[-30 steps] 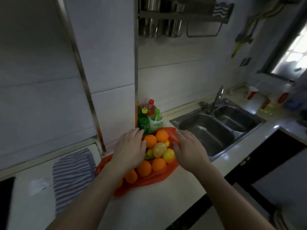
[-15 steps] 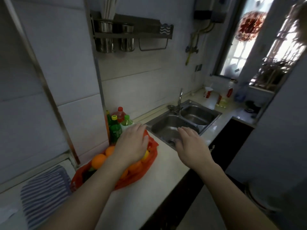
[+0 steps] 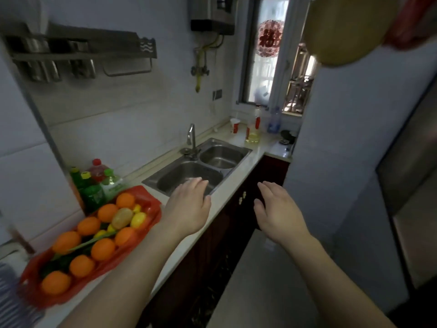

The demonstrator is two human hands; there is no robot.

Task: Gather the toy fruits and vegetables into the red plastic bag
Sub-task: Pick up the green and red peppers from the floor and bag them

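Double-bowl steel sink [image 3: 182, 172] set in a pale countertop [image 3: 227, 192]; faucet [image 3: 191, 136] at its rear edge. Behind the sink: white tiled wall [image 3: 132, 119]. Above and left of the sink, a metal wall rack [image 3: 94, 50], blurred. Above and right of it, a wall-mounted heater [image 3: 212, 15]. Beyond the sink's far end, a window [image 3: 267, 74] with a red paper ornament [image 3: 270, 37] admits daylight. Below the sink, dark red cabinet doors [image 3: 236, 223]; pale floor [image 3: 260, 280] in front.
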